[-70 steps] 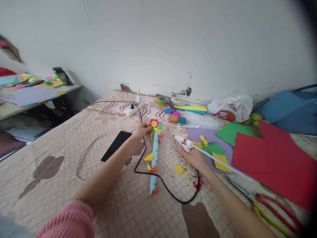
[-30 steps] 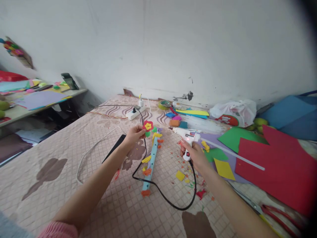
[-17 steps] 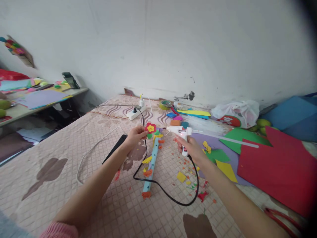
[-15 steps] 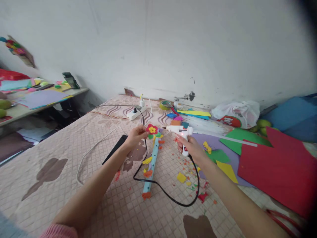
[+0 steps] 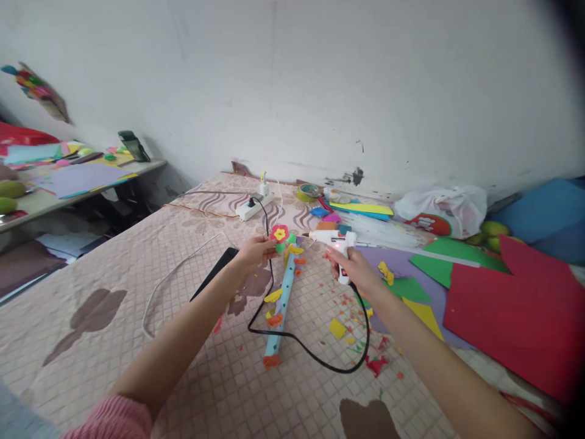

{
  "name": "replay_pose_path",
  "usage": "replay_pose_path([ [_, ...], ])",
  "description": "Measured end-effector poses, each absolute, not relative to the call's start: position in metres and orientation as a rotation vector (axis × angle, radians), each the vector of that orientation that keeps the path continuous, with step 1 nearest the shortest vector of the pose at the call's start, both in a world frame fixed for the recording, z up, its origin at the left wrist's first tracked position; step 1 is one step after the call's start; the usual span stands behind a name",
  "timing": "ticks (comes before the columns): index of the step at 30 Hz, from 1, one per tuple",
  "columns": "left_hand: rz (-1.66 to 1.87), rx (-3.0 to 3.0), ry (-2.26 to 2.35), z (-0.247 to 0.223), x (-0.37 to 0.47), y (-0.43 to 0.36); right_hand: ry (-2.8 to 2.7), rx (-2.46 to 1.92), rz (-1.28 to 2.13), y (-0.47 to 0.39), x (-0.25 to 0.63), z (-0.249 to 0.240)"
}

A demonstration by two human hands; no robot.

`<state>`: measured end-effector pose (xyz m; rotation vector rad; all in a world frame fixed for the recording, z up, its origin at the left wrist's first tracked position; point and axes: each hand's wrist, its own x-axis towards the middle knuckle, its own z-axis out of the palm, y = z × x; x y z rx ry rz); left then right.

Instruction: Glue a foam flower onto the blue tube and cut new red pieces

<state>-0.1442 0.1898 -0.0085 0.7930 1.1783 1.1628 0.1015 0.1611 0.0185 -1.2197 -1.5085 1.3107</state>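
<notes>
Between its fingertips my left hand pinches a red paper flower with a yellow centre, above the far end of a light blue strip. Orange and yellow paper pieces are attached along the strip. My right hand is wrapped round the handle of a white glue gun. The gun's nozzle points left at the flower, a short gap away, and a clear glue stick extends from its back. From its handle a black cord loops over the strip.
Power strip and green tape roll sit near the wall. A black phone lies left. Paper scraps and red sheets are on the right, with a plastic bag behind.
My left hand has turned the flower slightly, and green paper beneath it shows more. The glue gun stays in my right hand. The whole view has shifted slightly.
</notes>
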Motion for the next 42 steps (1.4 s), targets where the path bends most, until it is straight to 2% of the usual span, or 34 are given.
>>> replay_pose_path([
  [12, 1.199, 0.803, 1.312, -0.025, -0.125, 0.226, -1.590, -1.247, 1.220, 0.172, 0.106, 0.014],
  [18, 1.141, 0.683, 1.169, -0.015, -0.126, 0.217, -1.547, -1.263, 1.246, 0.177, 0.106, 0.013],
  [35, 1.123, 0.515, 1.002, -0.007, -0.143, 0.197, -1.892, -1.415, 1.109, 0.198, 0.090, 0.024],
  [42, 1.215, 0.568, 1.035, -0.013, -0.144, 0.198, -1.779, -1.353, 1.239, 0.192, 0.088, 0.029],
])
